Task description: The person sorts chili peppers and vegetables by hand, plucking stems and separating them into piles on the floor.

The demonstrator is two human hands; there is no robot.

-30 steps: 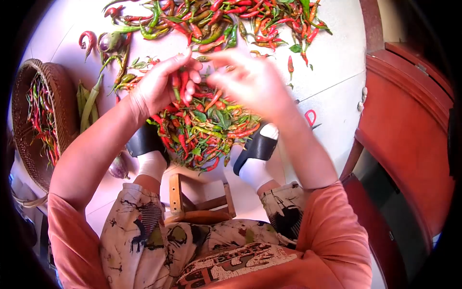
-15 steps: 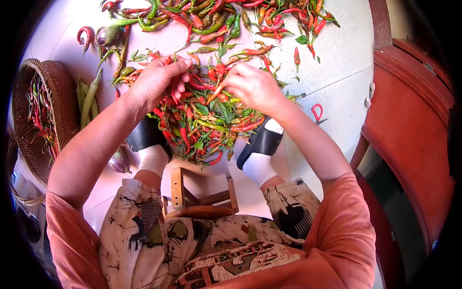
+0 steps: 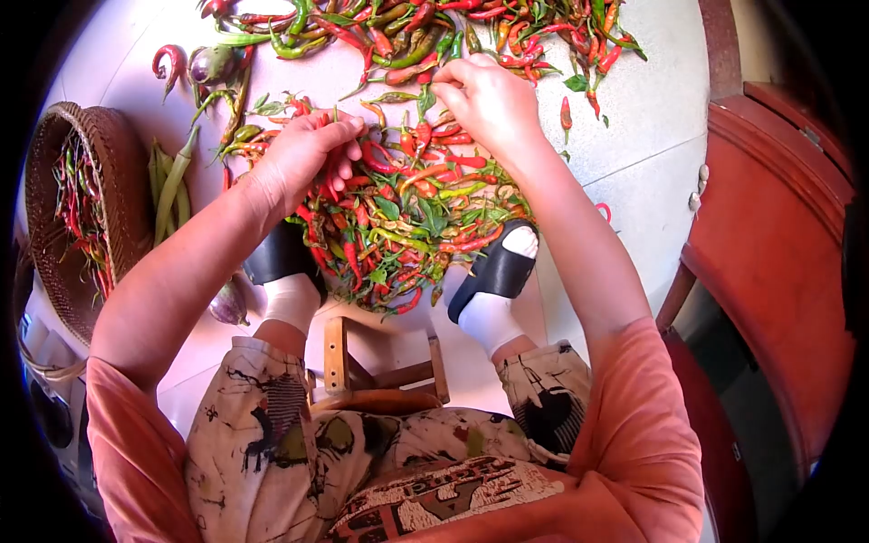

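Red chillies are held in my left hand (image 3: pixel 312 154), its fingers curled round them, over the left side of a mixed chilli pile (image 3: pixel 398 235). My right hand (image 3: pixel 480 95) is pinched closed at the lower edge of the far chilli heap (image 3: pixel 398 32); what its fingertips hold, if anything, is too small to make out. Leaves and red, green and yellow chillies make up the near pile, which lies on the floor between my feet.
On the left stand a wicker basket (image 3: pixel 118 181) with thin chillies, some okra-like pods (image 3: pixel 172 185) and an eggplant (image 3: pixel 229 303). Another round eggplant (image 3: pixel 214 65) lies farther up. A wooden stool (image 3: pixel 337 357) is below, red furniture (image 3: pixel 769 244) at right, and red-handled scissors (image 3: pixel 604 212) beside my right forearm.
My right hand has moved up and away from the near pile to the far heap. My left hand stays almost in place with its chillies.
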